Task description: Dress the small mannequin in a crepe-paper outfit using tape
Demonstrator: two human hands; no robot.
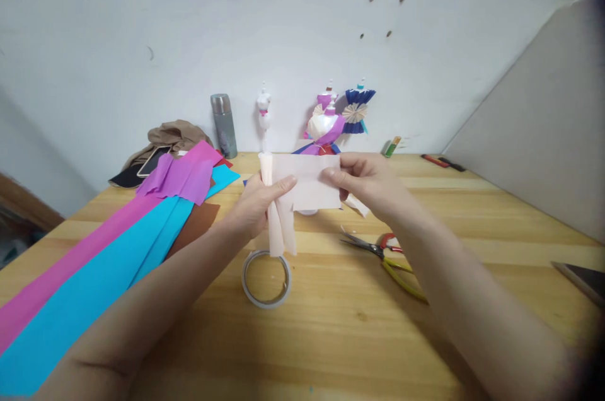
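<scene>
A strip of pale pink crepe paper [308, 177] is stretched between my two hands above the table. My left hand [262, 199] pinches its left part, where the paper is folded over and hangs down in a loose tail. At the right end, my right hand [362, 180] grips the sheet between thumb and fingers. Below the hanging tail lies a roll of tape [267, 280] on its side. Scissors [378, 251] with red and yellow handles rest on the wood near my right forearm, their blades slightly parted.
Pink, purple, blue and brown crepe paper [118, 249] covers the left side of the table [340, 338]. A grey flask [224, 127], a bare mini dress form [264, 111] and several paper-dressed forms [326, 123] stand along the wall. Behind the papers lies a phone [154, 161].
</scene>
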